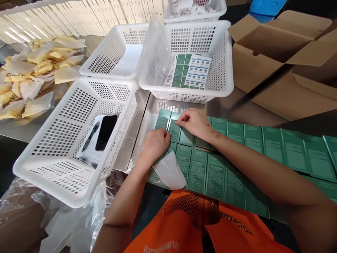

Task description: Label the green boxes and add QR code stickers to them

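Note:
Two rows of green printed boxes [198, 168] lie side by side on the metal table. My left hand [157, 143] is closed over the left end of the rows, gripping a sheet of green labels [170, 171] whose white backing curls up below the fingers. A pinch closes the thumb and forefinger of my right hand [194, 122] just above the far row, by a green box [174, 131]. Whatever sits between those fingertips is too small to make out. My right forearm crosses over the boxes and hides part of both rows.
A white basket [186, 94] ahead holds label sheets [198, 72]. Another basket [65, 88] at left contains a phone [106, 133], a pen [91, 136] and paper. Further left are yellowish packets [39, 66]. Open cardboard boxes [281, 42] stand at the right.

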Tool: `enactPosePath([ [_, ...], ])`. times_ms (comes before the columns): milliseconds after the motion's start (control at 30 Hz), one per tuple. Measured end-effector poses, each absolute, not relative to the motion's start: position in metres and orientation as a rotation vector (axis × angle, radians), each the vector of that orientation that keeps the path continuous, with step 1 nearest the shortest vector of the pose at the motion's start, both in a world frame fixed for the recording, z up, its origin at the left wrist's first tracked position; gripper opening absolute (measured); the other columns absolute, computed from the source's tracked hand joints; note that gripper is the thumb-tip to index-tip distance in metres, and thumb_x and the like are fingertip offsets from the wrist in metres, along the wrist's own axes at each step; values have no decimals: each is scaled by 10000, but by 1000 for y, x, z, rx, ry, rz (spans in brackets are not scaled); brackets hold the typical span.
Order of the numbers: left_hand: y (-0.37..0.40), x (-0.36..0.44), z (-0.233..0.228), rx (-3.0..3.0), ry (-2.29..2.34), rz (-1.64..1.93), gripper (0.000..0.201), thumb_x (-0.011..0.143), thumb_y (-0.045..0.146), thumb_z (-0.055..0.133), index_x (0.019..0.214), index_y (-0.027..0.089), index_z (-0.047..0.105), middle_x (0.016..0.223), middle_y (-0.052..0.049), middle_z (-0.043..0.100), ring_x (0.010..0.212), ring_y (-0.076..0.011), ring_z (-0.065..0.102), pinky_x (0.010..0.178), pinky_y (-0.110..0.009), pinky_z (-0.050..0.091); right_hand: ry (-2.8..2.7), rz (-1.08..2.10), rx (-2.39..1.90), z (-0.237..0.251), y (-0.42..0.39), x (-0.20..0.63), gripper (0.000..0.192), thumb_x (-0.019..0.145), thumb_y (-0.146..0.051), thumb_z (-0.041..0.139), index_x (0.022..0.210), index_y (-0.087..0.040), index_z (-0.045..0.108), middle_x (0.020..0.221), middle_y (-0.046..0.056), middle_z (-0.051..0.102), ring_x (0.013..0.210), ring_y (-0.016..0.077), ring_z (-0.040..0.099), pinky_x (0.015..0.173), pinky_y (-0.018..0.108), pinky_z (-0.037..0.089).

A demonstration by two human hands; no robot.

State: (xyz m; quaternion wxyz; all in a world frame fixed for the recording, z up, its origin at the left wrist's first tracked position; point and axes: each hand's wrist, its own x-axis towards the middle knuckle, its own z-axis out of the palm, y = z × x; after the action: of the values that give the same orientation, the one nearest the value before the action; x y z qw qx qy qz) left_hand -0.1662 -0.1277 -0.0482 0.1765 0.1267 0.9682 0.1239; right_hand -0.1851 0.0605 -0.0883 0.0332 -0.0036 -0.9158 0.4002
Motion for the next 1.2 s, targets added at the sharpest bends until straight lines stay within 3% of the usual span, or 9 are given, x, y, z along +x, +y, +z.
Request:
enactPosePath([
  [100, -131, -168, -49, 335, 2756, 379, 274, 934, 372, 567, 728, 205, 636, 685, -66, 647, 704, -246, 609, 608, -320, 318, -2771, 1154, -143, -90, 62, -188, 642, 586, -354, 900, 1094, -201, 539, 927, 47, 613, 775, 230, 575, 652, 339, 435],
  [267, -143, -166, -43, 266, 2757, 506, 316, 830, 396, 714, 636, 218, 538, 580, 7, 548, 607, -192, 529, 580, -295, 303, -2905, 990, -149, -80, 53, -190, 518, 789, -438, 737, 1153, -187, 467, 1014, 108, 630, 824, 295, 610, 695, 416, 468],
  [467, -164, -154, -22, -34, 3026, 832, 263, 855, 388, 680, 678, 217, 588, 540, 42, 533, 556, -157, 515, 623, -278, 356, -3033, 849, 171, -73, 39, -165, 791, 728, -632, 772, 1282, -172, 443, 1258, 188, 541, 971, 368, 621, 711, 451, 509],
  [567, -172, -149, -17, -119, 3169, 935, 229, 847, 363, 680, 691, 212, 608, 544, 45, 521, 535, -141, 496, 606, -264, 358, -2987, 1011, 425, -76, 48, -152, 692, 748, -477, 809, 1266, -178, 462, 1229, 163, 541, 1110, 354, 577, 831, 461, 518],
  [667, -170, -145, -16, -118, 3246, 996, 229, 844, 358, 680, 690, 205, 608, 555, 43, 530, 526, -129, 491, 591, -254, 358, -2878, 1416, 459, -70, 60, -140, 555, 759, -332, 783, 1219, -207, 500, 1260, 140, 536, 1090, 293, 595, 873, 442, 525],
  [800, -152, -139, -16, -120, 3383, 1137, 238, 872, 372, 653, 719, 197, 600, 563, 38, 545, 509, -119, 490, 572, -248, 359, -2633, 1898, 306, -43, 60, -113, 419, 808, -458, 726, 1121, -241, 551, 1165, 93, 617, 971, 238, 633, 796, 405, 547],
  [1000, -121, -128, -13, -121, 3341, 1405, 266, 938, 437, 567, 795, 214, 558, 604, 31, 531, 552, -124, 485, 567, -248, 384, -2454, 1903, 327, -21, 37, -85, 424, 695, -348, 863, 1019, -243, 610, 921, 14, 685, 869, 194, 653, 808, 362, 536],
  [1100, -120, -123, -12, -93, 3164, 1642, 283, 951, 478, 521, 835, 220, 530, 669, 14, 553, 598, -127, 505, 590, -252, 411, -2395, 1954, 326, -24, 34, -87, 344, 721, -232, 827, 992, -250, 616, 842, -20, 698, 780, 165, 664, 779, 327, 545],
  [1200, -133, -121, -10, 114, 2721, 1841, 316, 912, 540, 563, 970, 229, 557, 596, 52, 468, 504, -112, 426, 509, -250, 353, -2424, 2012, 334, -27, 38, -89, 243, 810, -190, 725, 1019, -252, 618, 819, -30, 722, 736, 149, 672, 750, 306, 539],
])
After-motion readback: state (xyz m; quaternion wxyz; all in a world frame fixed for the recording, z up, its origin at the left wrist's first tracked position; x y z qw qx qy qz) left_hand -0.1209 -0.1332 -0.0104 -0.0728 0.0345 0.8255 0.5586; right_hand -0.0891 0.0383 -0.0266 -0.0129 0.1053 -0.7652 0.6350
